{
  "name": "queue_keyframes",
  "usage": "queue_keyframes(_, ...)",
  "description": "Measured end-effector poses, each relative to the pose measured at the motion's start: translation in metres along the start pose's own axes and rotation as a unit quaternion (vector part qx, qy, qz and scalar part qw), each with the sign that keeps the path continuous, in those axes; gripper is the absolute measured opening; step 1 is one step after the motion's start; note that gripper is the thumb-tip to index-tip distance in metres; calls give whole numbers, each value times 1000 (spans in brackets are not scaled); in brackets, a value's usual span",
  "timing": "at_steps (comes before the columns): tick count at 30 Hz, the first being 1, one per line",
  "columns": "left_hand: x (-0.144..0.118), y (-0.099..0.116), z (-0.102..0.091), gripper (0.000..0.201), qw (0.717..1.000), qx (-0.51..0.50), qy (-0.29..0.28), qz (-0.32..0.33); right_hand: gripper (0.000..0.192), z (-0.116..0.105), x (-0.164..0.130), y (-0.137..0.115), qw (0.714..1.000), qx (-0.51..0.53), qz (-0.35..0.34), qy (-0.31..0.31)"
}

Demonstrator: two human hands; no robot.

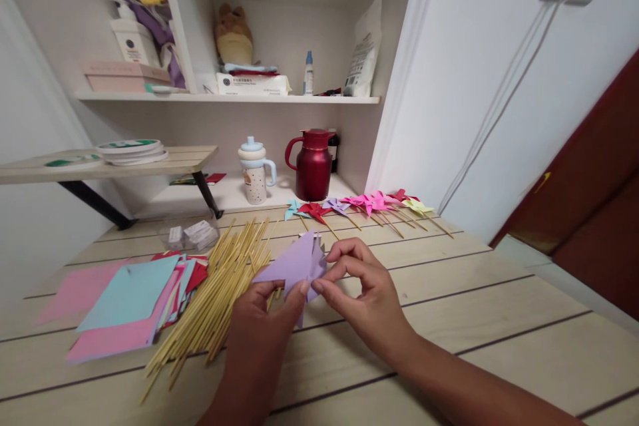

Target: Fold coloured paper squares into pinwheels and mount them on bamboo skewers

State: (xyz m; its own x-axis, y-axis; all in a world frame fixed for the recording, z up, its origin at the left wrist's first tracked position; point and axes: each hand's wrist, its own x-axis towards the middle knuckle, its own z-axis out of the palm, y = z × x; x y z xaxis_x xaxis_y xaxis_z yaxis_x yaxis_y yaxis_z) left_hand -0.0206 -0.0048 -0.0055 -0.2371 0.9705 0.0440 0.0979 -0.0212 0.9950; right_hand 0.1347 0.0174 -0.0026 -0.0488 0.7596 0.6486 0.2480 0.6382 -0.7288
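Observation:
A lilac paper pinwheel [293,261], partly folded, is held up above the table between my two hands. My left hand [267,326] grips its lower left side, thumb in front and fingers behind. My right hand [364,293] pinches the paper's right edge with thumb and index finger. Whether a pin sits at its centre is hidden by the fingers. Left of my hands lies a loose bundle of thin wooden sticks [214,299]. Finished pinwheels on sticks, among them a red pinwheel [314,211] and a pink pinwheel [372,202], lie in a row at the back.
Coloured paper sheets [127,293] are stacked at the left, near a clear box [192,236] with small white packets. Behind stand a blue-lidded cup [256,176] and a red jug [313,166]. A small raised wooden stand [184,158] overhangs the back left.

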Motion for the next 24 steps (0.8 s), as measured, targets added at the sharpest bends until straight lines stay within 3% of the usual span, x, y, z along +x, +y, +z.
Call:
queue_keyframes(4, 2, -1, 0, 34, 1000, 15, -10, 11, 9, -3, 3, 3, 1000, 3, 24, -11)
queue_keyframes(8, 3, -2, 1, 33, 1000, -10, -22, 0, 45, -12, 10, 12, 992, 82, 92, -20)
queue_keyframes(10, 4, -4, 2, 35, 1000, -12, -20, -4, 64, -16, 13, 15, 972, 167, 158, -46)
queue_keyframes(13, 5, -9, 5, 35, 1000, -4, -17, 4, 79, -19, 16, 16, 920, 283, 248, -105)
queue_keyframes(15, 7, -11, 5, 33, 1000, 2, -15, 17, 72, -19, 17, 13, 900, 309, 275, -137)
queue_keyframes(19, 9, -8, 0, 30, 997, 69, -23, 38, 38, -19, 15, 6, 903, 266, 296, -162)
queue_keyframes(24, 11, -3, -2, 23, 985, 129, -8, 111, 33, -21, 16, 4, 922, 212, 282, -159)
